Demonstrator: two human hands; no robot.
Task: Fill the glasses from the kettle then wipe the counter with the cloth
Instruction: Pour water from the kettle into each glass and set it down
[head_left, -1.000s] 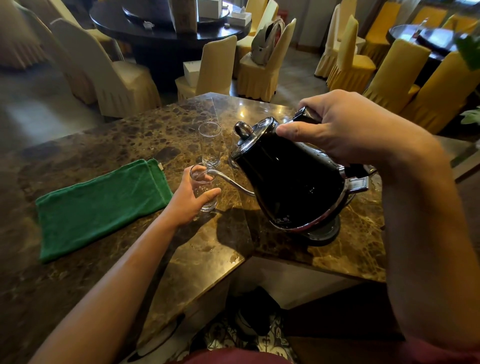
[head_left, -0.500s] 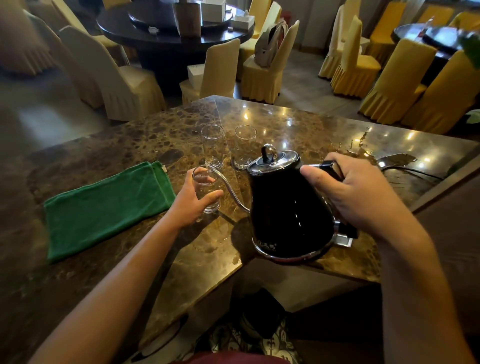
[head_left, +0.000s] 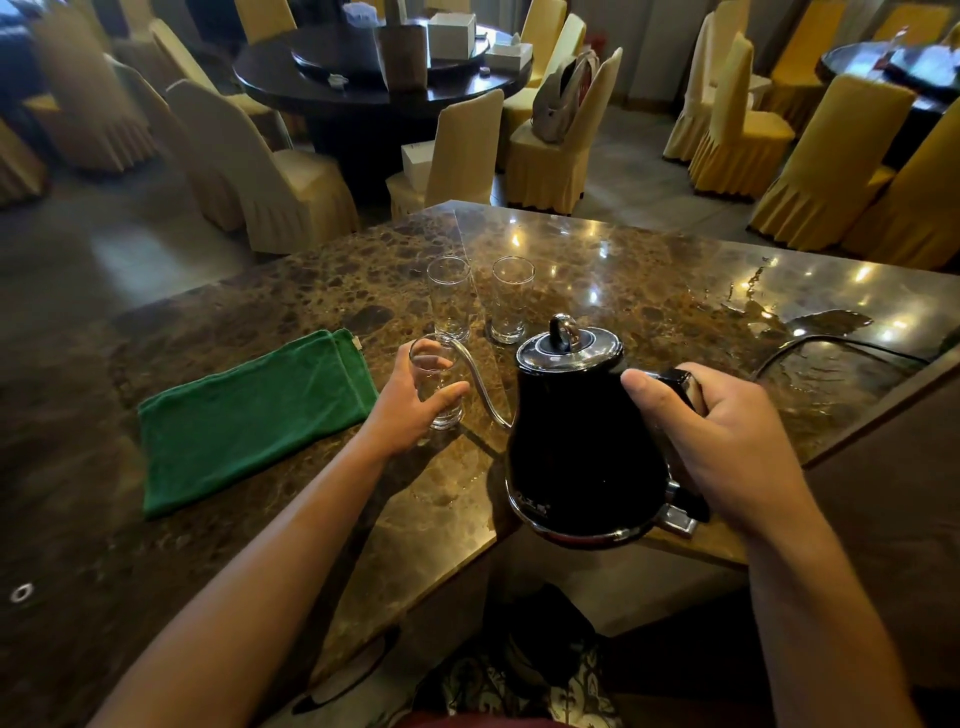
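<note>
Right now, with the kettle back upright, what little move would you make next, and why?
Probably let go of the near glass and take hold of one of the two far glasses, then tip the kettle again. The left hand grips the near glass, the right hand holds the handle, and the green cloth lies untouched.

The counter (head_left: 649, 270) is polished brown marble, glossy with bright reflections. The kettle (head_left: 582, 447) has a smooth glossy black body, a shiny chrome lid, base ring and thin metal spout. The 3 glasses (head_left: 511, 301) are clear, smooth glass. The cloth (head_left: 249, 415) near the counter's left edge is matt green terry, softly napped.
</note>
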